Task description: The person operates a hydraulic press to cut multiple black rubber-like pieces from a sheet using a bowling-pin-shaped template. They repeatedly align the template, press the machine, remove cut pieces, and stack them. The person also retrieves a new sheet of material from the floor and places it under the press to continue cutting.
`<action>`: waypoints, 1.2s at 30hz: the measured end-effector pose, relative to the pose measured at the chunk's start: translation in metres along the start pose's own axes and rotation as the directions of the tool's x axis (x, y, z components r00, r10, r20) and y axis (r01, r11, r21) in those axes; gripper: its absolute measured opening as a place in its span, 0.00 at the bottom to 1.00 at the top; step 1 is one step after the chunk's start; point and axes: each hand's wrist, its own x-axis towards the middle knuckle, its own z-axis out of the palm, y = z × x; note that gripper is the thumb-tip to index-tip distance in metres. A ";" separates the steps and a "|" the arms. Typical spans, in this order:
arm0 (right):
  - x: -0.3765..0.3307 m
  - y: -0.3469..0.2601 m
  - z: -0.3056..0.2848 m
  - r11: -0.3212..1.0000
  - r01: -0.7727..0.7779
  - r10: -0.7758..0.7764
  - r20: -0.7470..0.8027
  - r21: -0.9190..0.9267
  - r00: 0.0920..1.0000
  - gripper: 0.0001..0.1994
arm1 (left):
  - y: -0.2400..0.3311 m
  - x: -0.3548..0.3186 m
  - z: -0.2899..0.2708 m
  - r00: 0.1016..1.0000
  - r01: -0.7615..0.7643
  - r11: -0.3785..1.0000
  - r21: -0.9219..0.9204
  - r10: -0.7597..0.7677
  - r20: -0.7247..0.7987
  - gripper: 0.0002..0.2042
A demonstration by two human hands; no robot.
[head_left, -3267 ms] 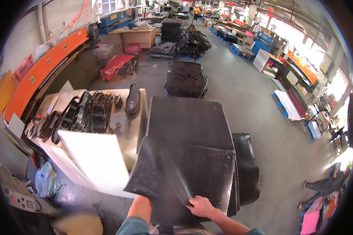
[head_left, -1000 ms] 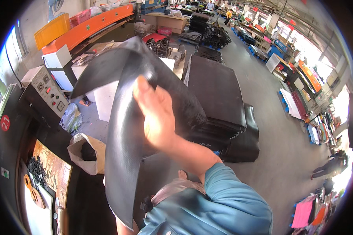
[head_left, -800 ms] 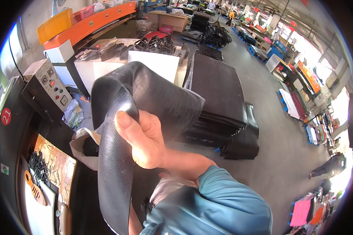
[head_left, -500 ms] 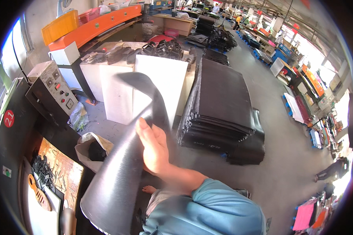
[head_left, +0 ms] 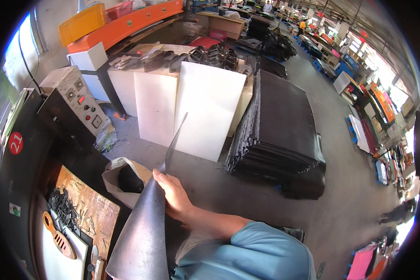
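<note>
My right hand (head_left: pixel 176 196) reaches in from the lower right and grips the edge of a black flexible sheet (head_left: pixel 142 235), fingers closed on it. Below the hand the sheet bends into a cone-like curve that runs off the lower edge of the picture. A thin upper part of it stands above my fingertips, seen nearly edge-on. No part of my left hand shows. Beside the sheet, on the left, lies a worn board (head_left: pixel 89 205) with dark scraps (head_left: pixel 63 205) on it. An orange slotted paddle-like tool (head_left: pixel 59 238) rests on a white board (head_left: pixel 56 262).
A pale open sack (head_left: pixel 111 177) with dark contents stands beyond the sheet. White panels (head_left: pixel 210 107) lean against a table holding sandals (head_left: pixel 212 55). To their right is a tall stack of black sheets (head_left: pixel 287 112). A control box (head_left: pixel 81 105) is at the left.
The black sheet has come lower and its broad upper curl has turned to a thin edge. My right hand has moved slightly down. The whole view has shifted a little.
</note>
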 end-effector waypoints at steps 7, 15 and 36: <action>-0.005 0.034 0.014 0.850 0.043 -0.198 -0.243 -0.526 0.949 0.20 | 0.006 -0.046 -0.132 0.997 -0.029 0.979 -0.200 0.014 -0.076 0.13; 0.053 -0.024 0.171 0.582 0.745 -0.665 0.338 -0.326 0.666 0.17 | 0.019 -0.052 -0.256 0.880 -0.461 0.822 -0.335 0.472 -0.053 0.10; -0.092 0.495 0.222 0.078 0.719 0.245 0.712 -0.691 0.658 0.08 | -0.044 0.031 -0.627 0.728 -0.168 0.985 -0.043 0.095 -0.679 0.15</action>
